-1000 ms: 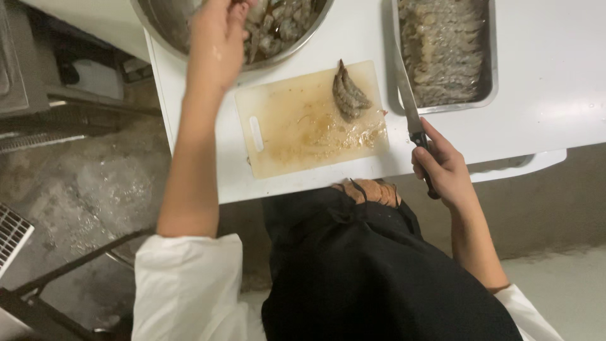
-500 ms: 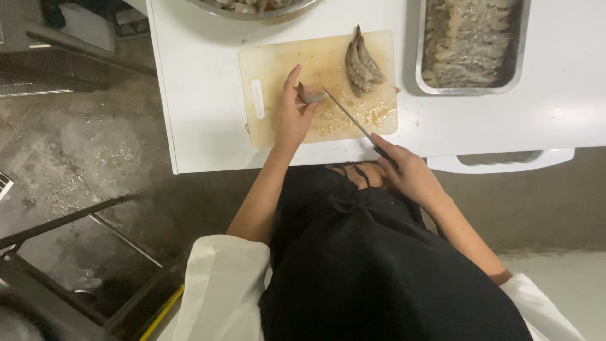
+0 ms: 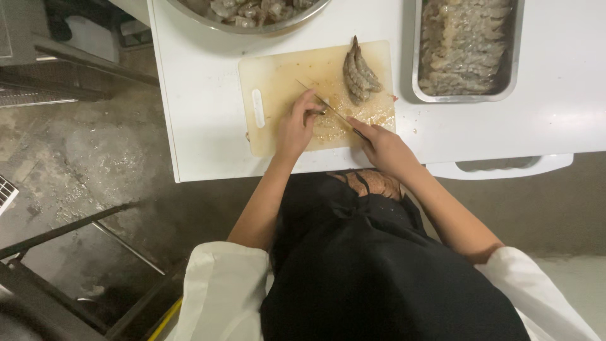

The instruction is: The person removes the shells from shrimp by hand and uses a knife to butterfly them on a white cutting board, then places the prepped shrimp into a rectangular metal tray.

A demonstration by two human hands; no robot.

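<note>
While pinned under left-hand fingers (image 3: 310,104), shrimp (image 3: 322,111) meets knife (image 3: 328,108).

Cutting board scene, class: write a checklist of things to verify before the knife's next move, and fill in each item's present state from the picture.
1. Right hand grips the knife by its handle: ok.
2. Left hand pins the shrimp piece on the cutting board: ok.
3. Left fingertips clear of the blade: cannot tell; they sit right beside it.
4. Board lies fully on the white table: ok.
5. Two whole shrimp lie apart from the blade: ok.
6. Metal tray and bowl stand off the board: ok.
</note>
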